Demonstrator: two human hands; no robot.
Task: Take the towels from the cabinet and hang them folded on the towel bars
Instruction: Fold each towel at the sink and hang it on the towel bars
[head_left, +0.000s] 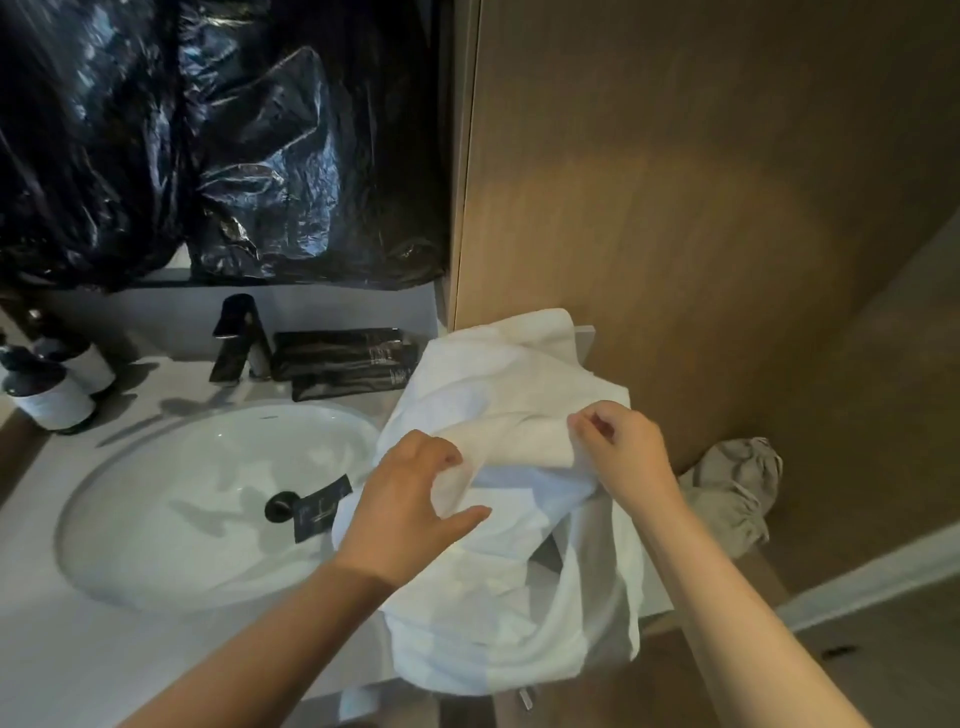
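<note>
Towel (498, 374) work is at an early stage, by my judgement. One white towel is out and lies in a loose heap on the right end of the counter (78, 665), just beside the sink (72, 499). Its lower part spills over the front edge. It is not yet folded and no towel bar shows in my feed, so the folding and hanging are still to do. I cannot tell whether other towels are waiting.

The biggest surface is the brown wood-grain panel (701, 156) on the right, flat and matte. Next is the black plastic sheet (234, 145) above the counter, glossy and creased. The counter is pale and smooth, and the sink is an oval of shiny white. The towel looks soft and thin, creasing wherever it is lifted. A crumpled grey cloth (737, 488) sits lower right.

The left hand (410, 493) grips a raised fold between its curled fingers and its thumb. The right hand (623, 452) pinches an edge of the towel at its fingertips.

Behind the sink stand an angular black faucet (239, 338), flat black packets (343, 353) and dark bottles (47, 395) with white labels.
</note>
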